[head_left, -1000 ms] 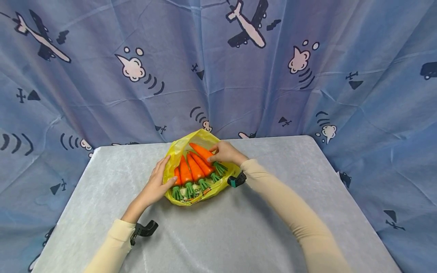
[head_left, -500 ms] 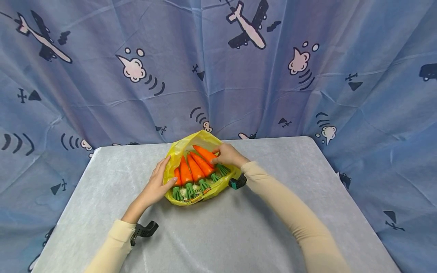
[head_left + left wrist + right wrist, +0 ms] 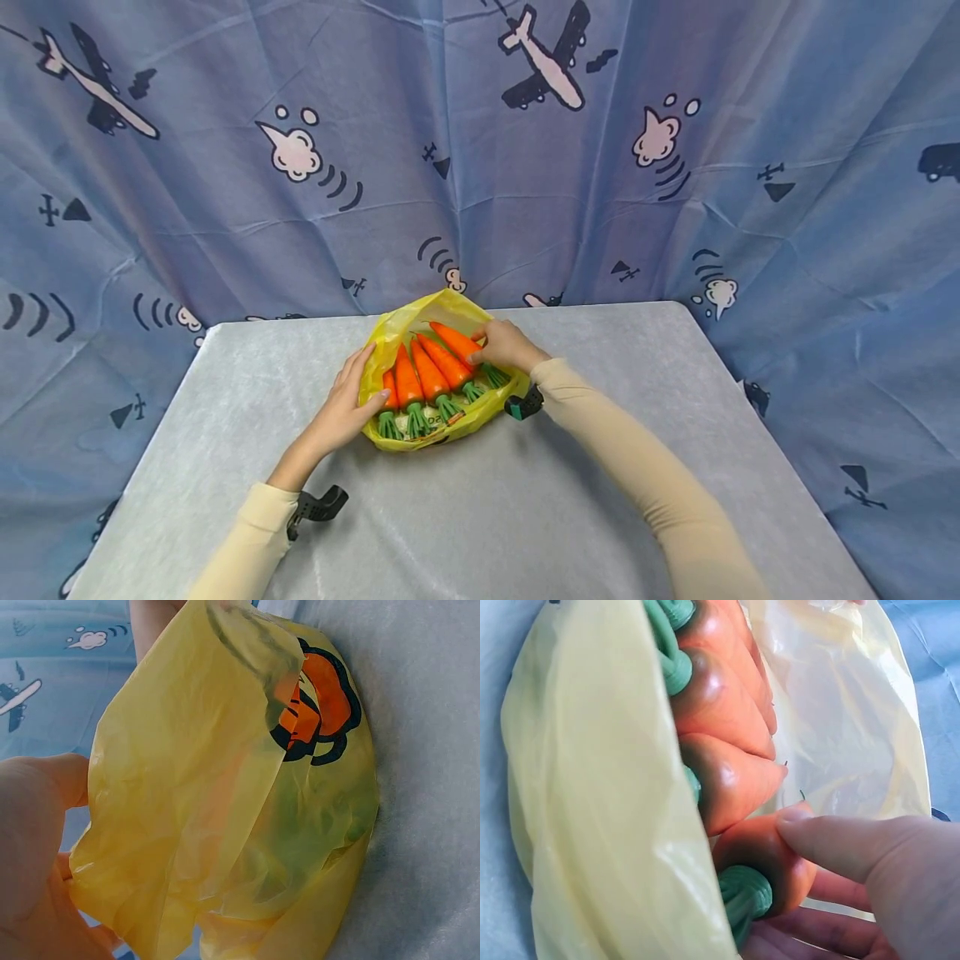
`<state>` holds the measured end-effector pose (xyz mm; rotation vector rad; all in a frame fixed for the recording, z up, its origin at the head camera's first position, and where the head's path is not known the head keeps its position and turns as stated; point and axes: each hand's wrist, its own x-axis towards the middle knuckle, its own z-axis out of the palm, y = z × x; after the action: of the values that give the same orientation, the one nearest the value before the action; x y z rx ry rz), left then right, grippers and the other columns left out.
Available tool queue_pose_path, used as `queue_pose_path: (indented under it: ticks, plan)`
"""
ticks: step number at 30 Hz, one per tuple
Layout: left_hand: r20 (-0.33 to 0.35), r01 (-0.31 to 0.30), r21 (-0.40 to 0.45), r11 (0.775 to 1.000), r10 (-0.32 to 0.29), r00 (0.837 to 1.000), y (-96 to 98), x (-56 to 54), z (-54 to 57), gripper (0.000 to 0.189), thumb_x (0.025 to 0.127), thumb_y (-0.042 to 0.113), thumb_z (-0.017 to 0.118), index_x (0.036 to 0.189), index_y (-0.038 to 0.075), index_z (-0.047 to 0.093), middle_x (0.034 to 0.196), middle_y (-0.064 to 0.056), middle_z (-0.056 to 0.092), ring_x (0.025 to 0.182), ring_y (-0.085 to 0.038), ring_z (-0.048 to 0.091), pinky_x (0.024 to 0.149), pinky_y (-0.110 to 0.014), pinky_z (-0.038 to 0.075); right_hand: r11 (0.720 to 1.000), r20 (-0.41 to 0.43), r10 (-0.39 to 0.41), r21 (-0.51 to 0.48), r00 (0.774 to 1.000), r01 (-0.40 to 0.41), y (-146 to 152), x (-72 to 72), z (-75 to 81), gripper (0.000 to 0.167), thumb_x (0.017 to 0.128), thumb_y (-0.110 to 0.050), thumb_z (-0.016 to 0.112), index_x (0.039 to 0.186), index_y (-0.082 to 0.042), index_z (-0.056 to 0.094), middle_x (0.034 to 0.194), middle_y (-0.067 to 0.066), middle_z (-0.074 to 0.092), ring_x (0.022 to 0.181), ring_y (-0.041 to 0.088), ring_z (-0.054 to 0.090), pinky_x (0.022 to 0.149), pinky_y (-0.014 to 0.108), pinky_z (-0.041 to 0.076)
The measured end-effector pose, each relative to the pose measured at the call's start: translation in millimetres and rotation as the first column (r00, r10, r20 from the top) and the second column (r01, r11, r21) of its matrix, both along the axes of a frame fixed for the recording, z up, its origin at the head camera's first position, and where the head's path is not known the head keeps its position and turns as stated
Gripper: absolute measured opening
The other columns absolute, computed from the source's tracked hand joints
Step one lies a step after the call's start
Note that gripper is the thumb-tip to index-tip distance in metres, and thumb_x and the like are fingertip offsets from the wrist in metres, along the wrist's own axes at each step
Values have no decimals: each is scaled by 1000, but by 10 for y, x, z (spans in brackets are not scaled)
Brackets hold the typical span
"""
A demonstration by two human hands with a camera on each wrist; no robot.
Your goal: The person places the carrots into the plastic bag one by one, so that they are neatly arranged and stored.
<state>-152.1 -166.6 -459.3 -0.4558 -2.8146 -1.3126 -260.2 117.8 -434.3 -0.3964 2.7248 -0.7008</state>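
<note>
An open yellow plastic bag (image 3: 472, 421) lies on the table, holding several orange carrots (image 3: 431, 371) with green tops, side by side. My left hand (image 3: 342, 407) holds the bag's left rim, its thumb over the mouth near the leftmost carrot (image 3: 389, 392). In the left wrist view that hand's fingers are partly hidden behind the yellow plastic. Inside the right side of the bag, my right hand (image 3: 506, 344) grips the rightmost carrot (image 3: 754, 851). Its thumb (image 3: 840, 838) presses on top and the other fingers curl underneath, as the right wrist view shows.
Beneath the bag is a table with a pale grey cover (image 3: 465, 517). Behind its far edge hangs a blue curtain (image 3: 390, 167) printed with airplanes. A black wrist camera (image 3: 318, 505) sits on the left wrist, and another camera (image 3: 524, 403) on the right.
My right hand has shifted slightly right and toward the near side, and the rightmost carrot has moved with it, away from its neighbour. The left hand stays almost still.
</note>
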Motion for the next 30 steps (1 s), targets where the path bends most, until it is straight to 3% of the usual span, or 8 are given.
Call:
queue_pose_path:
  ticks: [13,19,30]
  plan:
    - [-1,4,-5,1000,-4,1000,14,-2,-2,81,97,24,61,160,16,12,164,-17,16,151,-41,18,117,-67,22,999,-35,5,33,999,-4,12,74,-95,48,84,-26,78,125,-3,68,116,12,73,95,22,65,88,35,54]
    - [-2,2,-6,1000,-2,1000,6,-4,-5,81,97,23,62,160,16,12,164,-17,16,150,-41,18,117,-67,22,999,-50,-2,49,999,4,3,103,-149,49,84,-26,79,126,-5,67,112,10,73,87,19,62,83,32,53]
    - [-4,2,-5,1000,-2,1000,-9,3,-10,81,96,24,62,160,17,13,164,-17,17,150,-42,18,116,-68,23,997,-51,10,75,999,-6,3,117,-122,53,84,-29,77,129,-4,65,111,10,73,90,20,64,85,34,54]
